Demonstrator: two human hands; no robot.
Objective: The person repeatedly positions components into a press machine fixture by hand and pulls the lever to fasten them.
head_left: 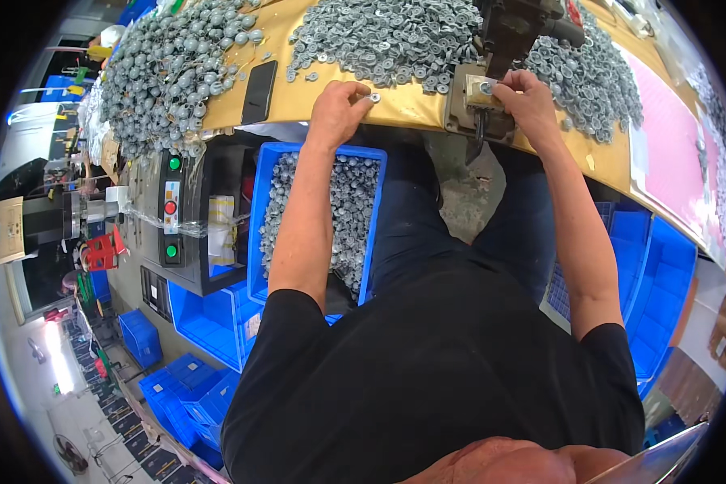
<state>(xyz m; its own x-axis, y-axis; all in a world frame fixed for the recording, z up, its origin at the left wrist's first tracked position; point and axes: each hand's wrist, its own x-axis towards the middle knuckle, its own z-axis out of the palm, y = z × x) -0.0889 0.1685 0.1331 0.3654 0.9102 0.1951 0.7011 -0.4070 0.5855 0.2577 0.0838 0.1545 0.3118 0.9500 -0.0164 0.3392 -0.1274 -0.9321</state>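
Observation:
My left hand (339,113) is over the front edge of the yellow-topped bench, its thumb and fingers pinched on a small grey round part (374,97). At the press my right hand (529,103) reaches in with its fingertips closed on another grey round part (486,88), which sits on the metal fixture (477,98). The dark press head (515,32) stands just above and behind that fixture. A heap of similar grey round parts (387,40) lies behind my left hand, and a second heap of grey parts (593,89) is to the right of the press.
A pile of grey balls (169,73) covers the bench's left end, with a black phone (259,91) beside it. Below my left forearm stands a blue bin (381,185) filled with grey parts. A control box (172,218) with green and red buttons is further left. Blue crates (661,282) stand at right.

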